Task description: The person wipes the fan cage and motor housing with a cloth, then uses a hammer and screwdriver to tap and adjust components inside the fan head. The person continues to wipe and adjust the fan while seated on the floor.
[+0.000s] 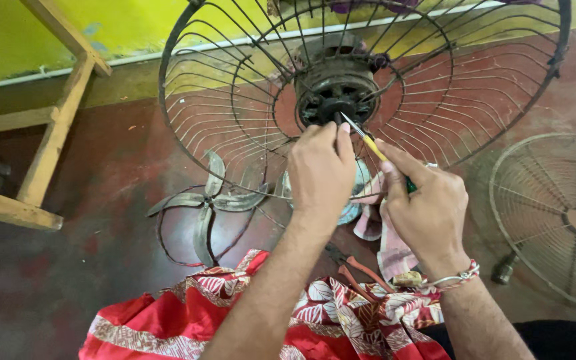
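You held a thin screwdriver (373, 148) with a yellow and green handle slanted upward, its metal tip touching the dark, dusty motor hub (337, 91). That hub sat at the centre of a rusty round wire fan guard (235, 87), which stood tilted toward you above the red floor.

- A metal fan blade (211, 203) lies flat on the dark red floor (88, 267).
- A detached round wire fan guard (555, 213) lies on the floor at the right.
- A wooden frame (48, 140) stands at the left, against the yellow-green wall (8, 40).
- A pink rag (388, 247) lies near red-handled pliers (361, 277).
- Red patterned cloth (235, 313) fills the bottom edge.
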